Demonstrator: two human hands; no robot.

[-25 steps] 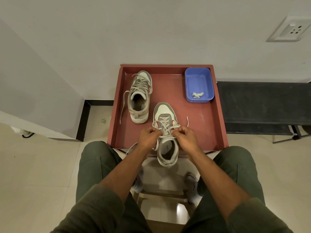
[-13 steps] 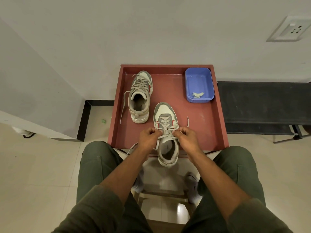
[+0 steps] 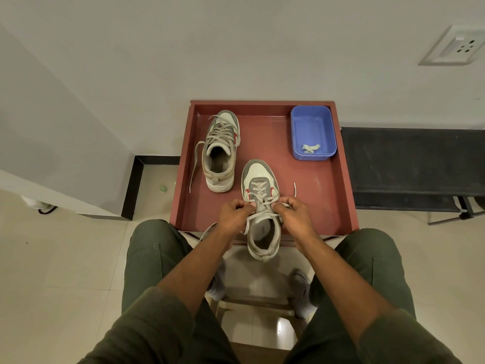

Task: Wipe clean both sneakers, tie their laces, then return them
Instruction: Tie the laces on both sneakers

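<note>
Your left hand [image 3: 234,213] and right hand [image 3: 296,212] each pinch a strand of the laces [image 3: 263,204] over the near sneaker [image 3: 261,206], which sits at the front edge of the red tray [image 3: 325,195] on the counter, heel overhanging. Pull unevenly and the knot can slip loose, or the shoe may slide off toward your lap. The far sneaker [image 3: 221,151] lies untied, one lace trailing over the tray's left rim; it could snag when you lift it.
</note>
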